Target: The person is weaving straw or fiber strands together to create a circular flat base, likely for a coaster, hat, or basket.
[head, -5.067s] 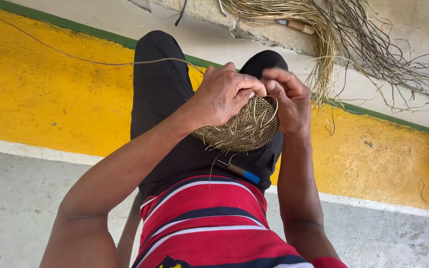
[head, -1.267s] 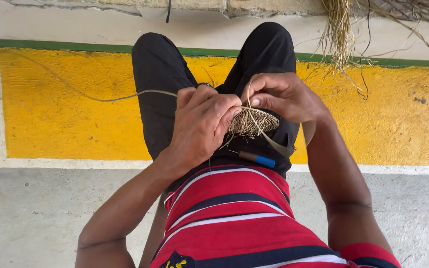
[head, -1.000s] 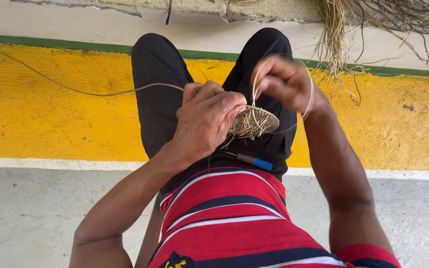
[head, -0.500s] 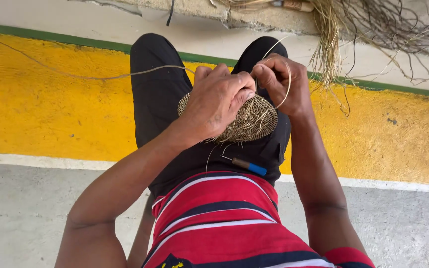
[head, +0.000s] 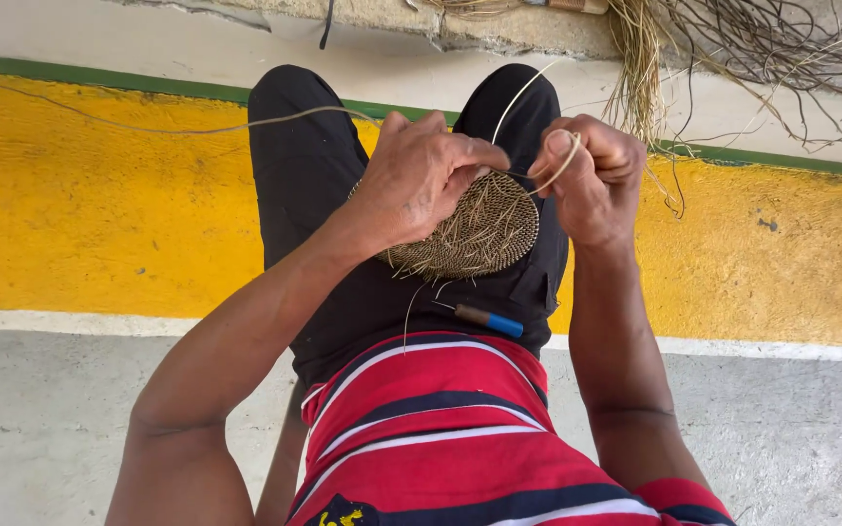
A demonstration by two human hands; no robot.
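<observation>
A round woven disc of tan straw (head: 479, 232) rests over my lap, above black trousers. My left hand (head: 419, 177) lies on the disc's upper left and grips its rim, fingers closed. My right hand (head: 592, 173) is at the disc's upper right edge, pinching a thin pale straw strand (head: 523, 90) that loops around its fingers and sticks up. Loose straw ends poke out from under the disc.
A small tool with a blue handle (head: 490, 319) lies on my lap below the disc. A long strand (head: 168, 128) trails left over the yellow painted floor band (head: 80, 205). A bundle of dry straw and dark twigs (head: 733, 49) lies at the top right by the wall.
My right hand has drawn the strand back down to the disc's edge and looped it round the fingers. The left hand stays on the disc. The view has shifted slightly.
</observation>
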